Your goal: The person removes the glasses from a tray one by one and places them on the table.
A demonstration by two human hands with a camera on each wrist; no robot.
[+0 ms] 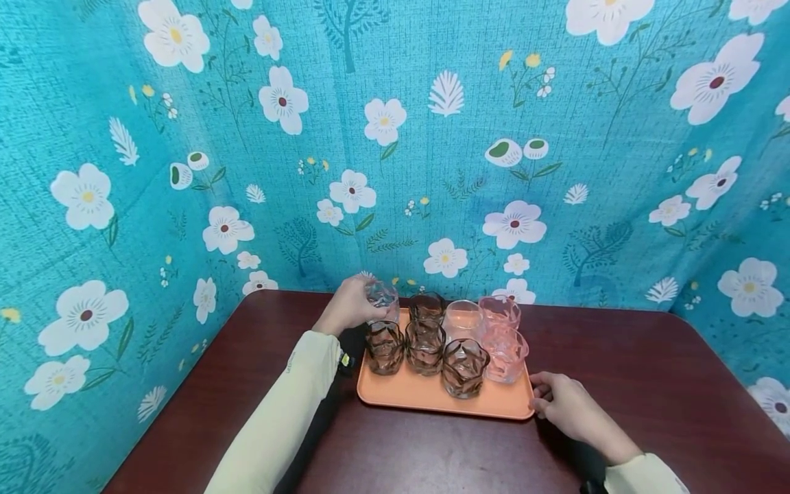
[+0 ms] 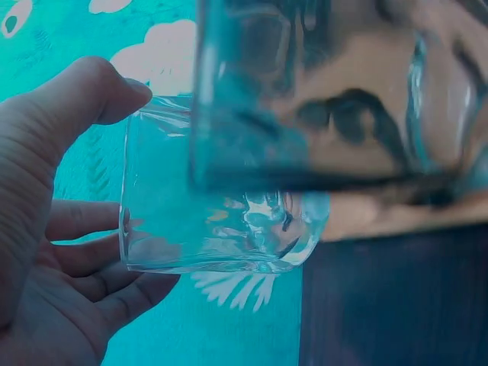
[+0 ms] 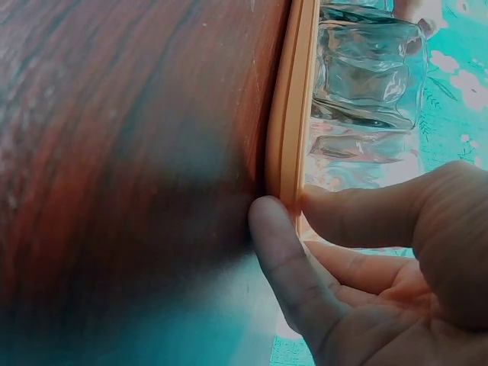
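My left hand (image 1: 350, 307) holds a clear drinking glass (image 1: 384, 296) at the back left corner of the orange tray (image 1: 407, 396). In the left wrist view its thumb is at the rim of that clear glass (image 2: 206, 213), with the fingers round the far side. A brown glass (image 2: 343, 91) fills the near part of that view. With thumb and fingers, my right hand (image 1: 570, 406) pinches the tray's right front corner; the right wrist view shows the tray's edge (image 3: 288, 137) between them. Whether the clear glass touches the tray is hidden.
On the tray stand several brown glasses (image 1: 465, 368), another clear glass (image 1: 463, 318), and two pink glasses (image 1: 506, 353) along the right side. The dark reddish table (image 1: 623, 357) extends around the tray. A blue flowered cloth (image 1: 395, 171) hangs behind it.
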